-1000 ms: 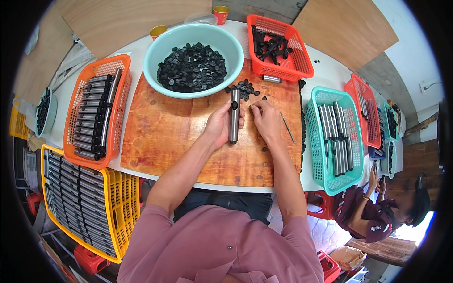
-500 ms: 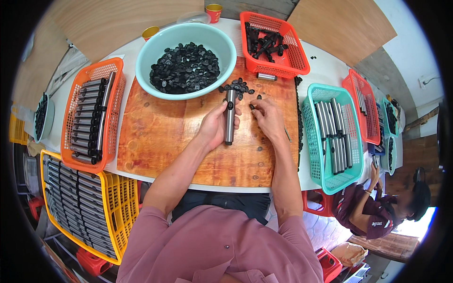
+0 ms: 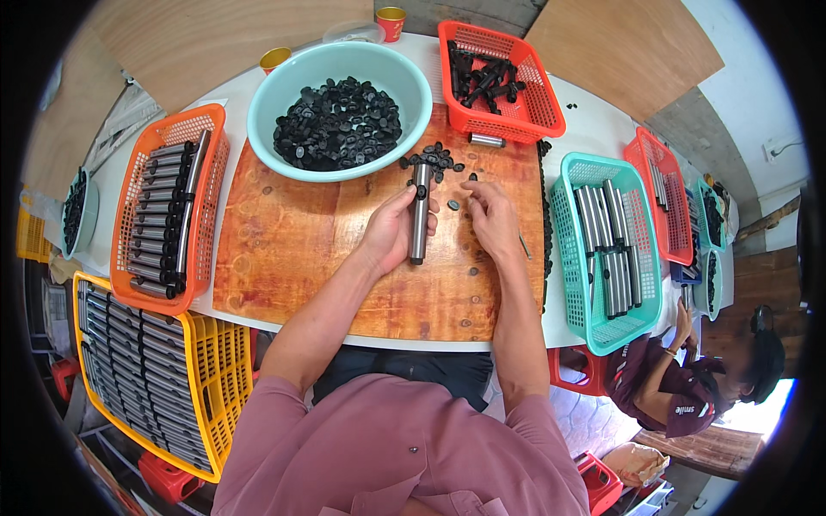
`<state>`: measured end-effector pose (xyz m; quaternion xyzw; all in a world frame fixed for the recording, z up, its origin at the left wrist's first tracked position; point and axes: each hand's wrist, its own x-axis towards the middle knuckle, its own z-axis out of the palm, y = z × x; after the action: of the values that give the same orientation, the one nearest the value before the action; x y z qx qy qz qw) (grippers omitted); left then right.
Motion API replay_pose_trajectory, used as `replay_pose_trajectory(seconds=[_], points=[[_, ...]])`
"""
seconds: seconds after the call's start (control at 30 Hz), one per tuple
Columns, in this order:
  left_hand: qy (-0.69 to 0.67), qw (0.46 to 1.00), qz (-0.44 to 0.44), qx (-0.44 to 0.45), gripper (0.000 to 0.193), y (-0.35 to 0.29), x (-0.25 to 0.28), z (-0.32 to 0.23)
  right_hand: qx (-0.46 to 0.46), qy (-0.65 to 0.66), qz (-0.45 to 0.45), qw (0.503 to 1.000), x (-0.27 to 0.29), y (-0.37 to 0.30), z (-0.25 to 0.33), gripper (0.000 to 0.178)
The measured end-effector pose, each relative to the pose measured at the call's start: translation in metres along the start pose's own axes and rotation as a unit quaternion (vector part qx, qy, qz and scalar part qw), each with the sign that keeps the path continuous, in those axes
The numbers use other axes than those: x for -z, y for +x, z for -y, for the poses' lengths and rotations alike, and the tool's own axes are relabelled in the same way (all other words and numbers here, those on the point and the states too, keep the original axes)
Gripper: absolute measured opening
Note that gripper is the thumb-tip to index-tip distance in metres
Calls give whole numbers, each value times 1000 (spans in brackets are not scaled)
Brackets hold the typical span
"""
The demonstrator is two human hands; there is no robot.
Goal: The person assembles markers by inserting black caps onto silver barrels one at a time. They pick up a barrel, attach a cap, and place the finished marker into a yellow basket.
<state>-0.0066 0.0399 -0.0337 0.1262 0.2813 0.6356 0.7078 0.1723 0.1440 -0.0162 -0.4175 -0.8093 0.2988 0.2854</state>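
Holding the silver tube (image 3: pixel 420 228) over the wooden board (image 3: pixel 301 241), the left hand (image 3: pixel 390 230) stays wrapped around it. The right hand (image 3: pixel 494 220), fingers now loosely parted, has let go of a black oval piece (image 3: pixel 453 205), which lies between the hands, leaving only the tube in grasp.

Metal tubes (image 3: pixel 613 288) in baskets (image 3: pixel 571 249) and loose black pieces (image 3: pixel 335 120) show a workshop.

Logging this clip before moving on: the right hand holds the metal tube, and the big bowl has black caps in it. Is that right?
Not quite: the head view shows the left hand holding the metal tube. The big bowl does have black caps in it.
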Motion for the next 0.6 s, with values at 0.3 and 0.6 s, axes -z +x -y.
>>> replay_pose_trajectory(seconds=[0.3,0.6], points=[[-12,1000,5,-16,34,-1,-4,0,6,-31,65,997,3,-5,16,25],[-29,999,17,-24,29,0,-3,3,-8,-2,54,998,1,-5,11,20]])
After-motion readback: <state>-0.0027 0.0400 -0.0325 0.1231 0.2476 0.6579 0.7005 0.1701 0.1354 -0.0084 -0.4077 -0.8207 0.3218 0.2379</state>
